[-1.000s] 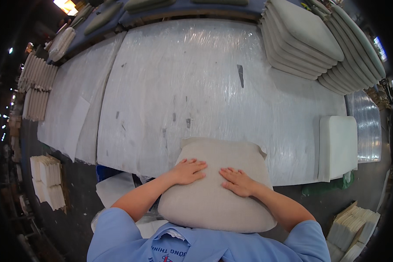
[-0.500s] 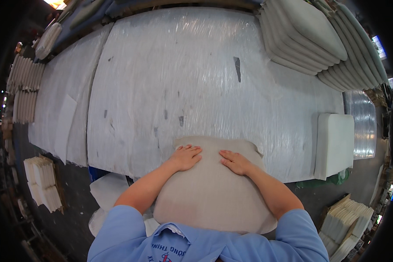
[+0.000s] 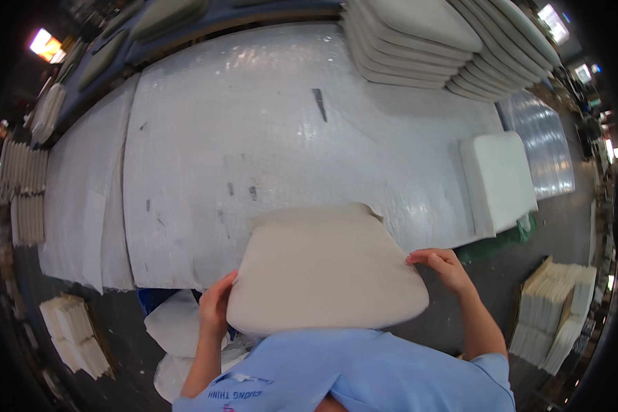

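Note:
A beige fabric-covered seat cushion (image 3: 323,268) lies in front of my body, its far edge over the wrapped table and its near edge against my shirt. My left hand (image 3: 216,303) is at the cushion's left side, fingers curled on the edge and partly hidden beneath it. On the other side, my right hand (image 3: 448,268) has bent fingers with the tips at the right edge, seeming to pinch it. A small fold of fabric shows at the far right corner of the cushion.
The table (image 3: 185,137) is covered in clear plastic film. Stacked grey cushions (image 3: 412,41) stand at its far right. A white pad (image 3: 505,182) hangs over the right edge. Bundles of white pieces (image 3: 553,309) stand on the floor at right, with another bundle (image 3: 75,336) at left.
Both hands have left the top of the cushion, moving outward and back to its two sides. The cushion is nearer my body in relation to the table. My view has shifted rightward.

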### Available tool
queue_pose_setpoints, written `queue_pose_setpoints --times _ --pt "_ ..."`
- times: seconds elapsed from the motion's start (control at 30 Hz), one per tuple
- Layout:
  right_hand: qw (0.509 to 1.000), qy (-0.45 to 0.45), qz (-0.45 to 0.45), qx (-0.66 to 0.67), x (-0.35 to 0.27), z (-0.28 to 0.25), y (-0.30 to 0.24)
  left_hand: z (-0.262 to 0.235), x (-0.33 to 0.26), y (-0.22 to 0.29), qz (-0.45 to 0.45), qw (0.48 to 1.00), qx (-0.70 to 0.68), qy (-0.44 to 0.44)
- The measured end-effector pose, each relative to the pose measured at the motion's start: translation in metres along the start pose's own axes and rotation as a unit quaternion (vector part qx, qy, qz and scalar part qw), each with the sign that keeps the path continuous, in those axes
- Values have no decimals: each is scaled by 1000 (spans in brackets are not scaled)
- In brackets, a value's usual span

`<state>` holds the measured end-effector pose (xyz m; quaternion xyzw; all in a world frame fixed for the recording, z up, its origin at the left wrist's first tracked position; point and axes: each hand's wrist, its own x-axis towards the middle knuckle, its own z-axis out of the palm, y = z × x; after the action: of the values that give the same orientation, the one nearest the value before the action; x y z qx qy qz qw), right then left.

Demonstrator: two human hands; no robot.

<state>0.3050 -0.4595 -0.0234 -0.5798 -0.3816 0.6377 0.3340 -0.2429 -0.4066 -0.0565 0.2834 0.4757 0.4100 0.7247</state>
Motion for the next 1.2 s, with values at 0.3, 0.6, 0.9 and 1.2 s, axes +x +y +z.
queue_pose_setpoints --times 0.3,0.6,0.9,1.2 --pt "956 202 -160 139 -7 74 22 58 14 12 151 968 78 183" --pt "958 185 -185 117 40 49 -18 81 68 41 240 946 82 203" --pt "951 204 -191 132 40 51 -25 81 73 44 240 946 65 207" --pt "949 217 -180 139 35 43 -9 83 76 29 163 952 -166 200"
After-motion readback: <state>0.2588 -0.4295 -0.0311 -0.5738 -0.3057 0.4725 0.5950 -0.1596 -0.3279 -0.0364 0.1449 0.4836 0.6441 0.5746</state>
